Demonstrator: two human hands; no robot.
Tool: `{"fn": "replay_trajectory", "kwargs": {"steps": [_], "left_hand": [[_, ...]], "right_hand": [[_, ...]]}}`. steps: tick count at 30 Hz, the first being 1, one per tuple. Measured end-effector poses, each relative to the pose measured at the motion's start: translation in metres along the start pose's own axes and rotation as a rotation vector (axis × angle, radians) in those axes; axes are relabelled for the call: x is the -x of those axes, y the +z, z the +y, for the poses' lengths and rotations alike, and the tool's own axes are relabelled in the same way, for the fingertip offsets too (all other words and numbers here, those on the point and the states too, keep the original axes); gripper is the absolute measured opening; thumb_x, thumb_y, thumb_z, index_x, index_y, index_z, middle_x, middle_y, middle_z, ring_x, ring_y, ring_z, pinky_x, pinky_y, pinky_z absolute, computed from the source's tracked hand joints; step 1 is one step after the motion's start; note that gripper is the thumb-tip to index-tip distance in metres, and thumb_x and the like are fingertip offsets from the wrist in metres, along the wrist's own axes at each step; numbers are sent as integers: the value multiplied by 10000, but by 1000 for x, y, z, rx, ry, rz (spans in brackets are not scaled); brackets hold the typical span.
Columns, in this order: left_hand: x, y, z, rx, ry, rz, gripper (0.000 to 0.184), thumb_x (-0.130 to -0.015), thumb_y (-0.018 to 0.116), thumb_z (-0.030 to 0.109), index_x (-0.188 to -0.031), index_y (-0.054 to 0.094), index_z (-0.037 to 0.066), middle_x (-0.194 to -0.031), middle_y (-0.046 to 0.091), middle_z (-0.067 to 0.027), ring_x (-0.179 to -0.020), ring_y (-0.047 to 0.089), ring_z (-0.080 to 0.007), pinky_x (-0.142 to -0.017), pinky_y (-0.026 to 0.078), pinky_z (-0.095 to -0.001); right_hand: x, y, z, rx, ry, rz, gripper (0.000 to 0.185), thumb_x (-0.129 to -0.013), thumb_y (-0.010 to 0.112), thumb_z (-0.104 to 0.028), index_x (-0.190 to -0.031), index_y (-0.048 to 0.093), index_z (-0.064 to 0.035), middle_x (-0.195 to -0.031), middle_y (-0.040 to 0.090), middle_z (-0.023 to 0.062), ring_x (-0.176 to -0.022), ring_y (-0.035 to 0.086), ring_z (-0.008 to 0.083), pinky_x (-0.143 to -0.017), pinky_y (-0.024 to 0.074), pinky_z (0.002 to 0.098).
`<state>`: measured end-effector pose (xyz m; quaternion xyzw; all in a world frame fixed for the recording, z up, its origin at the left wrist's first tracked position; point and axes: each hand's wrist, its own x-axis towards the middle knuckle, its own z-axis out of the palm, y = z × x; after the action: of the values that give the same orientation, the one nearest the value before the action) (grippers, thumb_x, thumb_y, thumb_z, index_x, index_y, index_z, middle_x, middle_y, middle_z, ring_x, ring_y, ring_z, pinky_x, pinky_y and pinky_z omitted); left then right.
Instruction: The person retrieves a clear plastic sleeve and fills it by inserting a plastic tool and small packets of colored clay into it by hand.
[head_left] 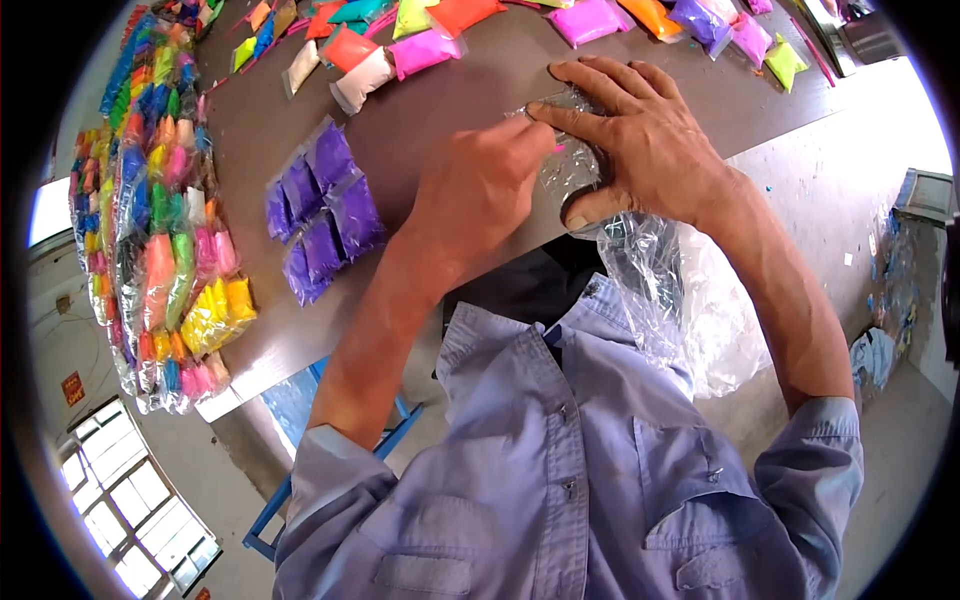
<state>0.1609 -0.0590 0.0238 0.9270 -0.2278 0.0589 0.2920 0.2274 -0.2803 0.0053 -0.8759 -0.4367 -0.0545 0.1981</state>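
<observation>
My right hand (640,135) lies palm down with its fingers spread, pressing a crinkled clear plastic bag (570,175) against the brown table near its front edge. Beside it, my left hand (485,180) is closed, thumb side towards the bag's left edge and right by my right index finger. Its fingertips are curled under and slightly blurred, so what they pinch is hidden. A tiny pink bit (558,148) shows on the bag. To the left of my left hand lies a clear pack of purple pouches (325,210).
Strips of multicoloured pouches (160,200) are piled along the table's left side, with a yellow pack (220,315) at their near end. Loose pouches, including a pink one (425,52), line the far side. Clear plastic sheeting (690,310) hangs by my lap. A blue metal frame (270,515) stands below left.
</observation>
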Motion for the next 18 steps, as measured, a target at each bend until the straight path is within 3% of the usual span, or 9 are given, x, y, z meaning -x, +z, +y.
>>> {"fn": "replay_trajectory", "kwargs": {"steps": [2, 5, 8, 11, 13, 14, 16, 17, 18], "left_hand": [[0, -1, 3, -19, -4, 4, 68, -899, 667, 24, -911, 611, 62, -865, 632, -133, -798, 670, -424, -651, 515, -521], [14, -3, 18, -49, -43, -203, 117, -911, 682, 18, -1008, 703, 79, -923, 684, -146, -845, 686, -422, -665, 532, -506], [17, -2, 3, -13, -78, -21, 107, -917, 701, 32, -1013, 709, 78, -929, 700, -137, -854, 693, -417, -680, 544, -492], [16, -4, -6, -6, -141, 16, 94, -929, 712, 53, -1020, 718, 73, -945, 717, -137, -865, 700, -414, -703, 555, -487], [18, -5, -5, -15, -152, 22, 89, -932, 711, 55, -1019, 719, 70, -948, 720, -139, -864, 702, -412, -711, 557, -487], [18, -5, -5, -26, -170, 19, 84, -936, 711, 58, -1019, 721, 66, -951, 723, -142, -864, 704, -410, -718, 558, -488], [18, -4, -5, -25, -172, 51, 78, -942, 713, 70, -1020, 724, 65, -947, 723, -143, -859, 704, -408, -722, 558, -487], [18, -3, -5, -25, -175, 76, 75, -949, 714, 81, -1020, 726, 64, -943, 723, -145, -854, 705, -406, -725, 559, -485], [16, -2, -5, -22, -172, 73, 75, -949, 714, 81, -1020, 726, 64, -943, 723, -145, -854, 705, -406, -725, 559, -485]], "right_hand": [[0, -1, 1, -14, 0, -13, 994, -561, 922, -598, -1466, 691, -258, -1575, 540, 99, -1501, 448, 326, -1226, 316, 551], [0, -3, 3, -35, -7, -16, 1024, -551, 929, -595, -1478, 676, -241, -1577, 538, 108, -1502, 448, 329, -1225, 313, 556], [0, -6, 3, -29, 0, -17, 1088, -544, 932, -587, -1506, 633, -174, -1579, 534, 124, -1495, 457, 345, -1220, 317, 555], [3, -11, 4, -111, 47, -37, 1182, -588, 905, -657, -1576, 545, -117, -1639, 478, 130, -1538, 414, 361, -1261, 293, 541], [10, -15, -1, -112, 85, 217, 917, -665, 948, -510, -1439, 658, -114, -1511, 590, 134, -1432, 520, 370, -1188, 369, 530], [16, -18, -3, -107, 83, 218, 917, -665, 948, -510, -1439, 658, -114, -1511, 590, 134, -1432, 520, 370, -1188, 369, 530], [32, -23, -10, -47, 275, 313, 753, -740, 931, -459, -1360, 702, -99, -1397, 661, 112, -1364, 569, 364, -1148, 406, 518], [38, -28, -19, -13, 313, 381, 641, -781, 913, -437, -1292, 732, -94, -1225, 720, 100, -1178, 671, 336, -1013, 505, 472], [44, -31, -31, -12, 318, 380, 641, -781, 913, -437, -1292, 732, -94, -1225, 720, 100, -1178, 671, 336, -1013, 505, 472]]}}
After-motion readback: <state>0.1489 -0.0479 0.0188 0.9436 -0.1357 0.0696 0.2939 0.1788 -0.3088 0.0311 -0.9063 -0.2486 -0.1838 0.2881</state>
